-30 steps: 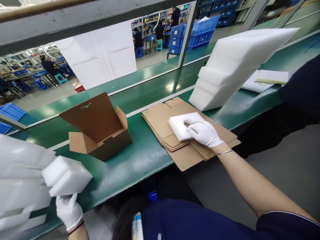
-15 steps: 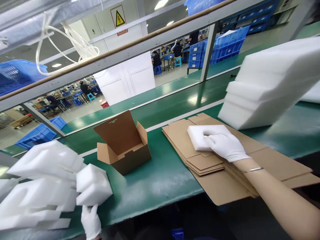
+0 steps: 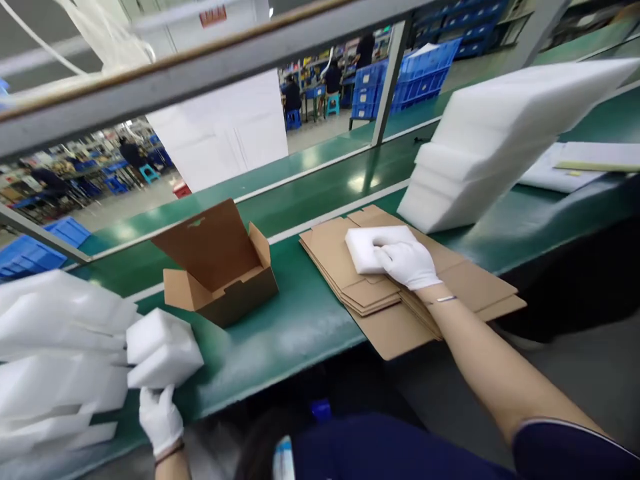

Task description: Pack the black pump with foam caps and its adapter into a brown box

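Note:
My gloved right hand (image 3: 407,265) grips a white foam piece (image 3: 359,253) by its notch. That piece rests on, or just above, a stack of flat cardboard sheets (image 3: 370,293). My gloved left hand (image 3: 161,420) is at the near lower edge of a stepped white foam block (image 3: 165,353), thumb and fingers apart; whether the fingertips touch the block I cannot tell. Between my hands an open brown cardboard box (image 3: 240,293) stands with its lid up and side flaps spread. It looks empty inside.
Piled foam pieces (image 3: 55,360) lie at the left of the green bench (image 3: 295,333). A tall stack of foam slabs (image 3: 465,153) leans at the right, with papers (image 3: 590,167) beyond it. A metal rail (image 3: 225,60) crosses above. Blue crates (image 3: 420,77) and seated people are farther back.
The view has shifted, so the bench items appear farther left and higher. My right hand keeps its hold on the foam piece over the cardboard. My left hand stays beside the stepped block.

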`<state>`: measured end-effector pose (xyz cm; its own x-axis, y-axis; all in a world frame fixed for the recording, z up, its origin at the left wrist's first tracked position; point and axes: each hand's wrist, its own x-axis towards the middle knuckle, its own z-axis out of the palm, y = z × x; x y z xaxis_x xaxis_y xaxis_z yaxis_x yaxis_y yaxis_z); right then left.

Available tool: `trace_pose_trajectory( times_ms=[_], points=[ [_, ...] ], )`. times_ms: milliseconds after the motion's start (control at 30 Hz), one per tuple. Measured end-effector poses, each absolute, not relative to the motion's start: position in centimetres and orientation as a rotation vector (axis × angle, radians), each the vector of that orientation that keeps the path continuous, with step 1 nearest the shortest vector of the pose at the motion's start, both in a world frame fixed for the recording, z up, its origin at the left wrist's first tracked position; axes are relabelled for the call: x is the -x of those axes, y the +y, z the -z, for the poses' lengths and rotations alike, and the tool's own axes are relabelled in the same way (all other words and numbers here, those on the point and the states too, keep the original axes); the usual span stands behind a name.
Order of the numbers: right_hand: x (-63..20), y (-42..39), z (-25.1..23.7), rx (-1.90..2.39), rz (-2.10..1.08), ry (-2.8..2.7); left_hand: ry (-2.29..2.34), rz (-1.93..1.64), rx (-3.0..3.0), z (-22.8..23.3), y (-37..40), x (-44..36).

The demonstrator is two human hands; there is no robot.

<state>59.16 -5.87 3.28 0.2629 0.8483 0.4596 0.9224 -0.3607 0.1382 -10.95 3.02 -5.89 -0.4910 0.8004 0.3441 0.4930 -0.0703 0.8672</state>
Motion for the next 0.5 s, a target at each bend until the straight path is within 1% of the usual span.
trace_pose_trajectory(
  times_ms=[133, 367, 433, 500],
  points=[
    [-58.4, -6.1, -3.4, 2.449, 0.657, -1.651, 1.974, -1.587, -1.370, 4.8, 2.7, 9.9],
    [-57.8, -6.4, -4.9, 2.614, 0.412, -1.653, 2.001, -1.524, -1.365, 3.8, 2.3, 8.9],
    [-58.0, -6.9, -5.1, 2.678, 0.395, -1.607, 1.970, -1.505, -1.363, 3.4, 2.4, 8.5],
    [-58.0, -6.9, -4.7, 2.674, 0.476, -1.598, 1.973, -1.492, -1.356, 2.8, 2.3, 8.1]
  ],
)
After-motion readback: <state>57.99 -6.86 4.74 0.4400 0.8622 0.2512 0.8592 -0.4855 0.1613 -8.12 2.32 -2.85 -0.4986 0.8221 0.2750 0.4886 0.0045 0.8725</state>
